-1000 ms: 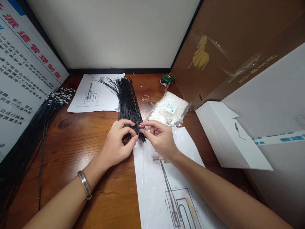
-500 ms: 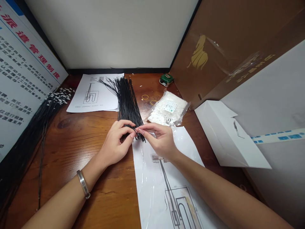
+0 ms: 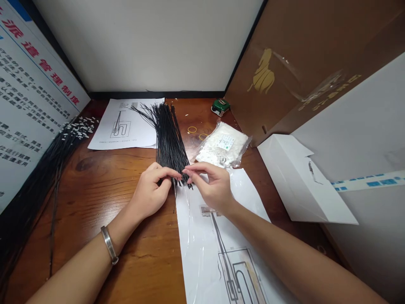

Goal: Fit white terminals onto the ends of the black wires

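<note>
A bundle of thin black wires [image 3: 167, 135] lies on the wooden table [image 3: 104, 185], fanning out toward the back. My left hand [image 3: 152, 194] pinches the near end of the bundle between thumb and fingertips. My right hand [image 3: 210, 185] meets it there, its thumb and forefinger closed on the wire tips. A thin wire end hangs down below my left fingers. A clear bag of small white connectors [image 3: 223, 145] lies just behind my right hand.
A plastic-covered drawing sheet [image 3: 215, 249] lies under my right forearm, another drawing [image 3: 126, 124] at the back left. More black wires with white ends [image 3: 47, 169] run along the left poster. A white box [image 3: 303, 181], brown cardboard [image 3: 284, 71], a green tape measure [image 3: 220, 106] and rubber bands [image 3: 192, 129] stand right.
My left fingers have closed down more tightly on the wire ends, and a single wire end now hangs below them. Both hands stay at the bundle's near end.
</note>
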`<act>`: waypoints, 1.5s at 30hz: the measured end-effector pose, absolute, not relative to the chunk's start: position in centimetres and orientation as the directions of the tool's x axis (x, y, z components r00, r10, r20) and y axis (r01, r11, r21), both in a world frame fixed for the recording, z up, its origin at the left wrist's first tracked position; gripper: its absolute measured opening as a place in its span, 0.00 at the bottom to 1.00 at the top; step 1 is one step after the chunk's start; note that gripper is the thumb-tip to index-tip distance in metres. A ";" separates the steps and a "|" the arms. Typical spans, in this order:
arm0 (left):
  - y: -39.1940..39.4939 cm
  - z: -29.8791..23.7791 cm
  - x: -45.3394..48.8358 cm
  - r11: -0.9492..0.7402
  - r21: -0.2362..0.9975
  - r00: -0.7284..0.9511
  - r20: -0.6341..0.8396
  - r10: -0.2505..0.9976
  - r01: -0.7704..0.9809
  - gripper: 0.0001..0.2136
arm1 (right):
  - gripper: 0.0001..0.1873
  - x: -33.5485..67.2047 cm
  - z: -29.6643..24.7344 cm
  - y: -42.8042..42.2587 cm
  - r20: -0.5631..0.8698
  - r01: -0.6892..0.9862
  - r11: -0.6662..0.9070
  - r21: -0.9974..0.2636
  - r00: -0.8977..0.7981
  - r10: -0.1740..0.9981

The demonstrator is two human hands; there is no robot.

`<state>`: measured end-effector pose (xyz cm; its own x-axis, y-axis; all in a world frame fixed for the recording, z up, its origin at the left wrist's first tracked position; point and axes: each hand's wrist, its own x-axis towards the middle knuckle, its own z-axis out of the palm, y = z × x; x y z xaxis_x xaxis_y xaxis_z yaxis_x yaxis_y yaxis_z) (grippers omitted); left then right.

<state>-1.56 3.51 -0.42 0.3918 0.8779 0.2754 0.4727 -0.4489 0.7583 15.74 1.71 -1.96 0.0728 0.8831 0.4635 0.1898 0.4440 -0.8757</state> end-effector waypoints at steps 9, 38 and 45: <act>3.1 0.2 -1.5 -0.568 0.748 0.617 0.277 0.737 0.343 0.14 | 0.04 15.6 -2.0 1.5 0.419 0.175 0.405 -0.898 0.055 0.906; 3.6 -0.6 -1.5 -0.321 0.871 0.337 0.196 0.921 0.372 0.19 | 0.05 15.7 -1.5 1.1 0.473 0.142 0.483 -0.864 -0.099 0.875; 3.7 -0.7 -1.6 -0.421 0.761 0.350 0.270 0.897 0.494 0.15 | 0.06 15.7 -1.7 1.0 0.471 0.114 0.478 -0.871 -0.089 0.878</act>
